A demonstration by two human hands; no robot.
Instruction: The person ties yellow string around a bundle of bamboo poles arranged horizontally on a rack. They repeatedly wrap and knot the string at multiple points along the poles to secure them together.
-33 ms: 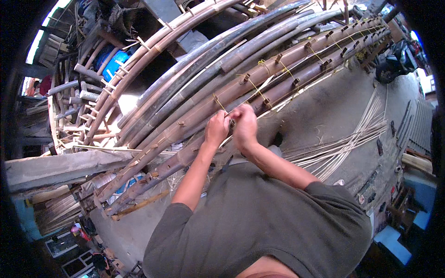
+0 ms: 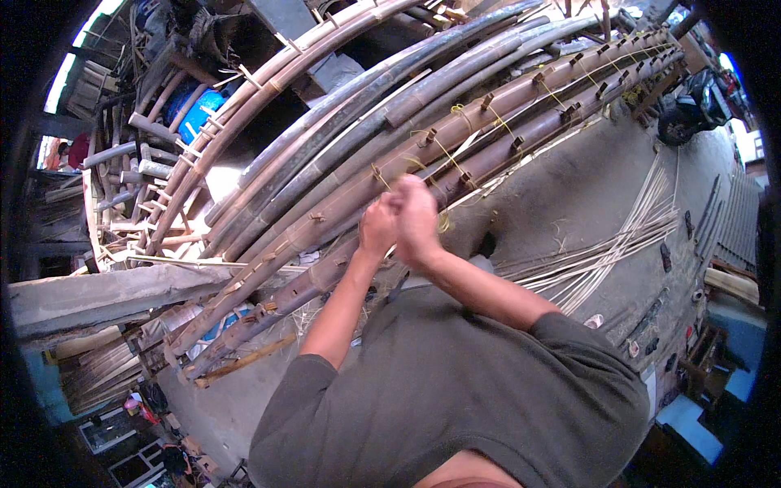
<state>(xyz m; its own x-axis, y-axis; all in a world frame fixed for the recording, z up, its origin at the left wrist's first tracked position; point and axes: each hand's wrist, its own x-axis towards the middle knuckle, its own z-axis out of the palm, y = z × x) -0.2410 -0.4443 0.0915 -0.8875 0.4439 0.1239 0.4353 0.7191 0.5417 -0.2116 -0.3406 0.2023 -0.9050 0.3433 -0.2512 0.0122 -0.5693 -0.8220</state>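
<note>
My two hands meet over a pair of long brown bamboo poles, the upper pole (image 2: pixel 390 168) and the lower pole (image 2: pixel 323 277). Short pegs stick out along both, and thin yellow cord (image 2: pixel 447 153) spans from one to the other. My left hand (image 2: pixel 377 228) is closed, its fingers curled against the right hand; what they grip is hidden. Motion smears my right hand (image 2: pixel 417 221), which crosses in front of the left fingertips. A bit of yellow cord (image 2: pixel 443 220) shows beside its wrist side, and a yellow loop (image 2: pixel 378 173) sits round a peg just above the hands.
Several dark curved bamboo poles (image 2: pixel 325 148) lie beyond the pair. A pegged bamboo frame (image 2: pixel 213 130) arches at the left, near a blue drum (image 2: pixel 203 112) and a concrete beam (image 2: pixel 122 297). Thin bamboo strips (image 2: pixel 606 256) lie on the floor at right; a motorbike (image 2: pixel 691 106) stands far right.
My right hand has moved up and left, closer over the left fingers, and is more blurred. Yellow cord now shows beside it. The left hand has barely shifted.
</note>
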